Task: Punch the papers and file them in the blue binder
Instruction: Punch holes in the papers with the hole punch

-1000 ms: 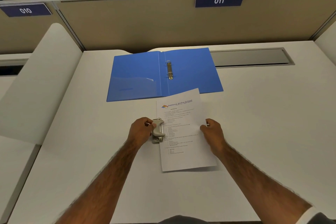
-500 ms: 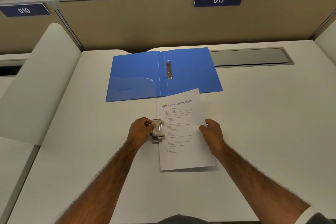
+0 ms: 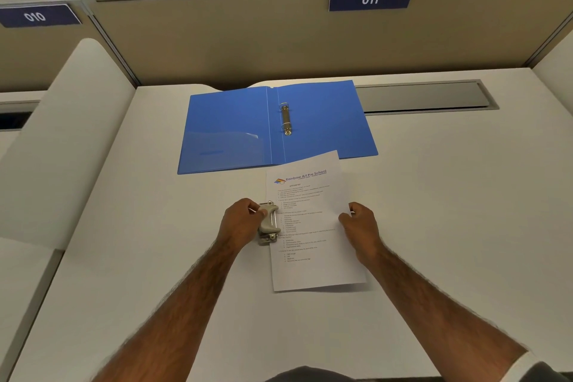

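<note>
Left hand (image 3: 240, 222) fingers curl around the punch (image 3: 269, 223); right hand (image 3: 359, 225) pinches the paper (image 3: 313, 226). Seat its edge fully, then press squarely.

I see the blue binder (image 3: 235, 130) lying open and flat beyond both my hands, its metal ring clasp (image 3: 286, 119) shut along the spine. The printed paper (image 3: 310, 220) lies between my hands, its top corner overlapping the binder's near edge. The grey hole punch (image 3: 269, 223) sits on the paper's left edge, against my left hand.
</note>
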